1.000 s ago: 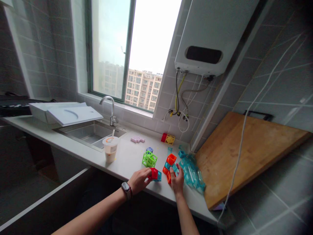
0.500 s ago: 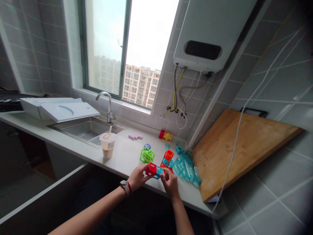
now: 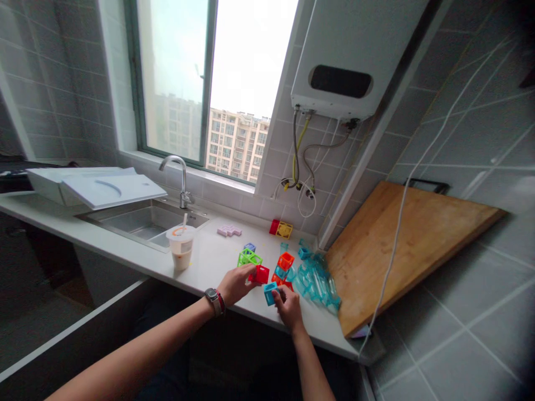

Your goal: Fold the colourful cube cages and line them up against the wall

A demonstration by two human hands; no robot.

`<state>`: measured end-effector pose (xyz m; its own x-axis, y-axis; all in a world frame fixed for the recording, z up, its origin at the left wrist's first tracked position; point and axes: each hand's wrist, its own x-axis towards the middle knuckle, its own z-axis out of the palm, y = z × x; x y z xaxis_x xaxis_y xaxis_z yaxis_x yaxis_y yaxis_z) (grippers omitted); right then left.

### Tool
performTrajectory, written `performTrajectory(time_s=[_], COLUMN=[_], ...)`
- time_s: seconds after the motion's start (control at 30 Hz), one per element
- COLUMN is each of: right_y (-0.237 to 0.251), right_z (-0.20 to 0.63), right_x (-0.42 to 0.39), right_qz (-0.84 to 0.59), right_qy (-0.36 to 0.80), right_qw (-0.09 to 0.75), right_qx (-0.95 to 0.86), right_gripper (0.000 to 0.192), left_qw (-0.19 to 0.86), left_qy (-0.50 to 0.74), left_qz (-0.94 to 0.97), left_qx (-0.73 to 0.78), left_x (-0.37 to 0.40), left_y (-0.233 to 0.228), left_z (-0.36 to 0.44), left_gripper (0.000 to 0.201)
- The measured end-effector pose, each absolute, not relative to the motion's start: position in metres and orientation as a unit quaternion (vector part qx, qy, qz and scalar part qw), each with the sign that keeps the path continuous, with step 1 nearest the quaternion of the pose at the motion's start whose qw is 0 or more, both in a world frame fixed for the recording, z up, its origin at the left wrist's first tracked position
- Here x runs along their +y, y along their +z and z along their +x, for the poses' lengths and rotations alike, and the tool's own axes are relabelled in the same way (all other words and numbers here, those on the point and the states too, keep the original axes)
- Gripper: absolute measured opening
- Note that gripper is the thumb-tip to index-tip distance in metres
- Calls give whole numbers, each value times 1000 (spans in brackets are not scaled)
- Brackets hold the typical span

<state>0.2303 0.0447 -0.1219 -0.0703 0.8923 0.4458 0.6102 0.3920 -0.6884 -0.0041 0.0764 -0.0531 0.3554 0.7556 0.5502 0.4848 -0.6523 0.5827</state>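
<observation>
My left hand (image 3: 234,284), with a watch on its wrist, grips a red cube frame (image 3: 261,274) near the front of the white counter (image 3: 217,266). My right hand (image 3: 288,306) holds a small blue cube frame (image 3: 270,293) just to the right of it; the two cubes are apart. Behind them stand a green cube frame (image 3: 248,258) and an orange and blue cube cluster (image 3: 284,267). A heap of clear teal tube pieces (image 3: 317,281) lies to the right.
A plastic drink cup (image 3: 180,247) with a straw stands left of the toys, beside the sink (image 3: 142,220) and tap (image 3: 180,179). A pink piece (image 3: 229,230) and a red and yellow cube (image 3: 281,228) lie by the wall. A wooden board (image 3: 401,245) leans at the right.
The red and blue cubes, joined in my hands half a second ago, have come apart: red stays in my left hand, blue in my right. My view has shifted slightly.
</observation>
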Motion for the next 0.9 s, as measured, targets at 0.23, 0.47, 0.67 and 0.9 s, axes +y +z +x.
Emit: performTrajectory(time_s=[0.23, 0.47, 0.67, 0.9], right_y=[-120, -120, -119, -119], right_z=[227, 227, 226, 228], right_x=[47, 47, 48, 47], right_qz=[-533, -536, -527, -541], right_qy=[176, 207, 228, 258], right_qw=[407, 400, 397, 385], right_qx=[-721, -714, -716, -702], right_gripper=[55, 53, 52, 63], left_qw=[123, 91, 49, 49], left_qy=[438, 396, 358, 321], left_qz=[783, 782, 804, 804], left_qx=[424, 473, 473, 498], left_x=[160, 264, 334, 397], left_y=[7, 34, 33, 21], left_z=[-26, -7, 18, 51], left_gripper=[22, 30, 27, 23])
